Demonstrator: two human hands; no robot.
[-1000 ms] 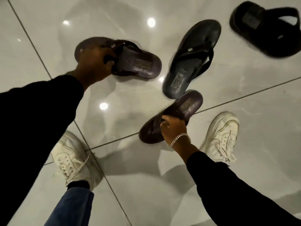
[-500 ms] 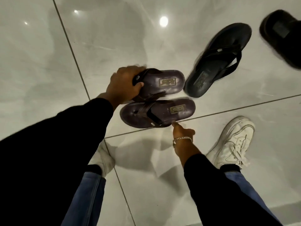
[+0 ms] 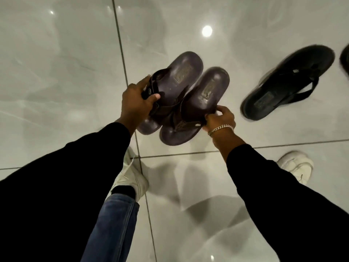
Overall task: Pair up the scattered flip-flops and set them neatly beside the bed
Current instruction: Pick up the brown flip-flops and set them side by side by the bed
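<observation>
Here both arms outstretched: left hand point(image 3: 135, 105) and right hand point(image 3: 220, 120) gripping brown flip-flops point(image 3: 188, 95).

Both black-sleeved arms reach forward, the left hand point(image 3: 135, 104) and right hand point(image 3: 220, 119) each curled closed in a grip.

Floor point(image 3: 62, 76): large glossy tiles, pale grey-white with faint marbled veining. Dark grout line point(image 3: 120, 53) runs from the top edge down toward the bottom; a second grout line point(image 3: 294, 143) crosses it at right angles. Round ceiling-light reflection point(image 3: 207, 31) right of the long grout line, smaller glint point(image 3: 51, 12) left of it. Soft grey shadows below the crossing.
</observation>
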